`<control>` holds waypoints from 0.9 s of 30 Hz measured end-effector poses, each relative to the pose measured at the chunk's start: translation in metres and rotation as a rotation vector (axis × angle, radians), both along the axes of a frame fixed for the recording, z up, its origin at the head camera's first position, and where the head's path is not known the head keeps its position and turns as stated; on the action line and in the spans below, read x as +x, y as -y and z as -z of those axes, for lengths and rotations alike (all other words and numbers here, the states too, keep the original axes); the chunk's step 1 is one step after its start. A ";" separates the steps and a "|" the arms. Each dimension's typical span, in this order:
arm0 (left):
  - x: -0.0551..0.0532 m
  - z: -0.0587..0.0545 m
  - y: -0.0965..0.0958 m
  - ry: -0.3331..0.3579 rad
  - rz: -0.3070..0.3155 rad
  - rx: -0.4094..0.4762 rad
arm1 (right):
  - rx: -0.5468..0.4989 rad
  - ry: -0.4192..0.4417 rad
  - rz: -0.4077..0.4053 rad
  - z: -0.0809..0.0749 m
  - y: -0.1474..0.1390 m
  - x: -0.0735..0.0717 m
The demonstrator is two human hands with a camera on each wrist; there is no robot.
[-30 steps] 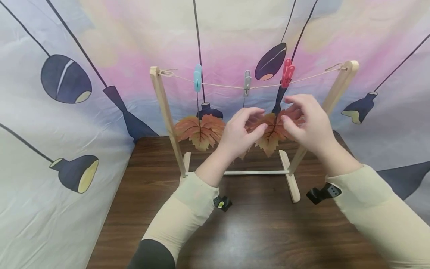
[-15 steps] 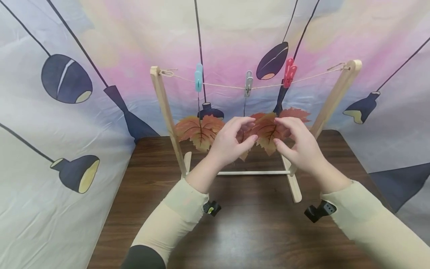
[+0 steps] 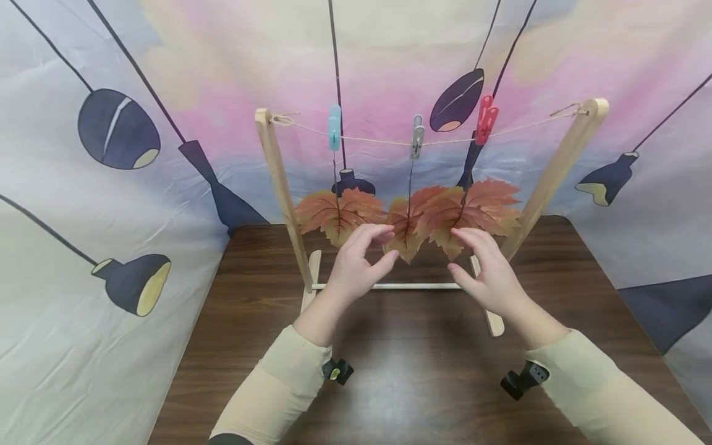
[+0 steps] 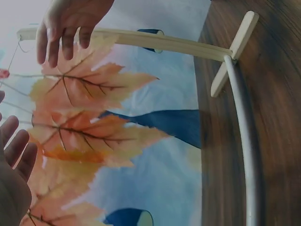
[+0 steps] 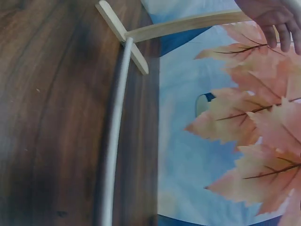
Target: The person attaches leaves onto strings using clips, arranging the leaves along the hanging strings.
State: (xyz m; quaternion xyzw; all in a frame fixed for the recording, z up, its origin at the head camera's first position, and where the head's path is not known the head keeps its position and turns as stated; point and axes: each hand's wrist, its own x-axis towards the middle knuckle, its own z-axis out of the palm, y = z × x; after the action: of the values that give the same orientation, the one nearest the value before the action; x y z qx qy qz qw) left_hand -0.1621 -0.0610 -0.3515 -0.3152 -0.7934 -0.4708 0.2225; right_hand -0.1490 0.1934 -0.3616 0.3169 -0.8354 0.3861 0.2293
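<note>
Orange maple leaves hang by their stems from a string (image 3: pixel 378 141) on a wooden frame: a left leaf (image 3: pixel 339 216) under a blue clothespin (image 3: pixel 334 128), a middle leaf (image 3: pixel 405 232) under a grey clothespin (image 3: pixel 417 137), and right leaves (image 3: pixel 473 207) under a red clothespin (image 3: pixel 486 121). My left hand (image 3: pixel 358 262), fingers loosely bent and holding nothing, is in front of the left and middle leaves. Similarly relaxed, my right hand (image 3: pixel 489 272) is before the right leaves. In the left wrist view, leaves (image 4: pixel 89 84) spread between both hands.
The frame's wooden posts (image 3: pixel 285 198) stand on short feet joined by a pale crossbar (image 3: pixel 417 286). Beneath lies a dark wood-grain table (image 3: pixel 423 371). Behind it hangs a painted cloth (image 3: pixel 250 74) with lamp pictures. Small black cameras (image 3: pixel 338 371) are strapped at the wrists.
Both hands have moved down and toward me, away from the clothespins and leaves, and spread further apart. The middle and right leaves are now more fully visible.
</note>
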 end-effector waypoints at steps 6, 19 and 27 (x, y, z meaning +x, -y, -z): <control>0.004 0.021 0.014 0.038 -0.078 -0.018 | 0.009 0.007 0.021 0.023 -0.002 0.003; 0.006 0.056 0.054 0.092 -0.194 -0.132 | 0.012 -0.007 0.071 0.056 -0.015 0.003; 0.011 0.077 0.079 0.122 -0.307 -0.268 | 0.058 0.015 0.149 0.075 -0.027 0.008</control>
State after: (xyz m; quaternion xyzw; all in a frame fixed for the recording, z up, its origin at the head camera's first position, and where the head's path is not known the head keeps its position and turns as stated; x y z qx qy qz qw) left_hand -0.1508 -0.1404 -0.4283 -0.1884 -0.8997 -0.3398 0.1992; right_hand -0.1413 0.2203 -0.4365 0.2575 -0.8693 0.3458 0.2417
